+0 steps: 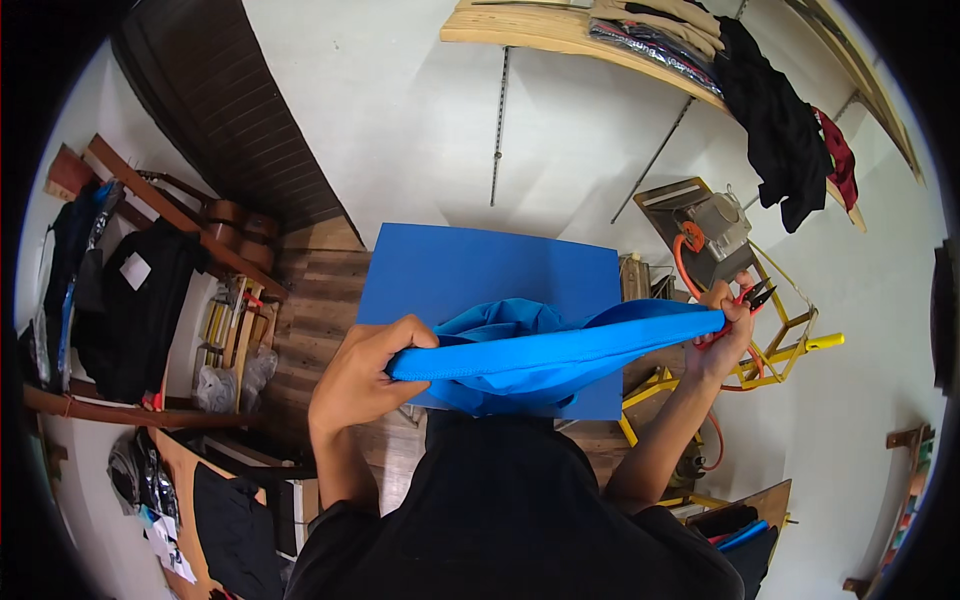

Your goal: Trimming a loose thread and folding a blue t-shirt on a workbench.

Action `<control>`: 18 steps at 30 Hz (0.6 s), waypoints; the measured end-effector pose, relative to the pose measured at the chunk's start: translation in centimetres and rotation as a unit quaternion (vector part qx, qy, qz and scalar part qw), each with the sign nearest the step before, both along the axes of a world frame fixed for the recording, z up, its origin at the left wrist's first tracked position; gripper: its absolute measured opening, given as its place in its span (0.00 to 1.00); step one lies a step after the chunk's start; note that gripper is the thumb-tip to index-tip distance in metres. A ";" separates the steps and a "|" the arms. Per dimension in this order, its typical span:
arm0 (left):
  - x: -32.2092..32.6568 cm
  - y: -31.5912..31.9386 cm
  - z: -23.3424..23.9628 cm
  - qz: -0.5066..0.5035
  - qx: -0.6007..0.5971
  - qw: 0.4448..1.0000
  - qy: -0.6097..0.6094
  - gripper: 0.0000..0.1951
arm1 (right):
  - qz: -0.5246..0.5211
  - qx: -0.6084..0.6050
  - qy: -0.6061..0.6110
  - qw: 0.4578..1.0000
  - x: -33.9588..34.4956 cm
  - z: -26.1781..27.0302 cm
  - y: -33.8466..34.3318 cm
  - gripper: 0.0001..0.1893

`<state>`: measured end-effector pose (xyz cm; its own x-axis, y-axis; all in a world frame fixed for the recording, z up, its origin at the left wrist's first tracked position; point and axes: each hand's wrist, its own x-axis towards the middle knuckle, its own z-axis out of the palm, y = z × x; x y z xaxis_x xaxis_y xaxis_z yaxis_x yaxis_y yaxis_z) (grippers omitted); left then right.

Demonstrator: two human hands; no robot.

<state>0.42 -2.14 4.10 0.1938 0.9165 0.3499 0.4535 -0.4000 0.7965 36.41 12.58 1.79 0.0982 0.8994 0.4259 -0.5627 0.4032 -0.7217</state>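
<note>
A bright blue piece of fabric (525, 358) with a stitched, folded band along its edge is stretched between my two hands. My left hand (367, 371) pinches one end of the band between thumb and fingers. At the other end, my right hand (724, 330) grips the band and also holds small thread snips (759, 294) with red handles and dark blades, which point up and away from the cloth. The rest of the fabric hangs bunched below the band, over a blue tabletop (487, 262).
A wooden shelf (525, 26) with folded garments, and a black one (780, 135) hanging down, is on the wall ahead. Yellow metal frames (780, 360) and a grey machine (720, 225) with an orange hose stand right. Racks with dark clothes (142, 300) are left.
</note>
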 end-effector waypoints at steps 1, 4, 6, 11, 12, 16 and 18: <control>0.1 -0.2 0.0 -0.002 0.004 1.000 0.000 0.12 | 0.004 -0.002 -0.001 1.000 0.1 -0.1 0.0 0.15; 0.6 -0.6 -0.1 -0.001 0.015 1.000 -0.001 0.13 | 0.002 0.000 -0.008 1.000 0.4 -0.2 -0.1 0.15; 1.0 -0.6 -0.2 -0.001 0.023 1.000 -0.001 0.13 | 0.005 0.006 -0.009 1.000 0.7 -0.1 -0.2 0.15; 1.8 -0.3 -0.5 0.001 0.031 0.999 -0.024 0.12 | -0.005 -0.012 -0.025 1.000 1.5 -0.3 -0.6 0.14; 2.0 -0.2 -0.5 -0.001 0.032 0.999 -0.026 0.12 | -0.011 -0.026 -0.036 0.999 1.5 -0.1 -0.8 0.14; 2.8 0.5 -1.5 0.011 0.025 0.993 -0.115 0.13 | -0.059 -0.154 -0.212 0.963 0.4 1.6 -1.7 0.13; 3.6 1.4 -2.2 0.025 0.047 0.988 -0.148 0.15 | -0.106 -0.084 -0.408 0.903 0.1 0.1 -0.5 0.13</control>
<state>4.05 -0.78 1.94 0.0258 0.8827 0.4692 0.2275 -0.4622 0.8571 36.47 12.07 1.90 -0.0092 0.9557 0.2941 0.2600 0.2863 -0.9222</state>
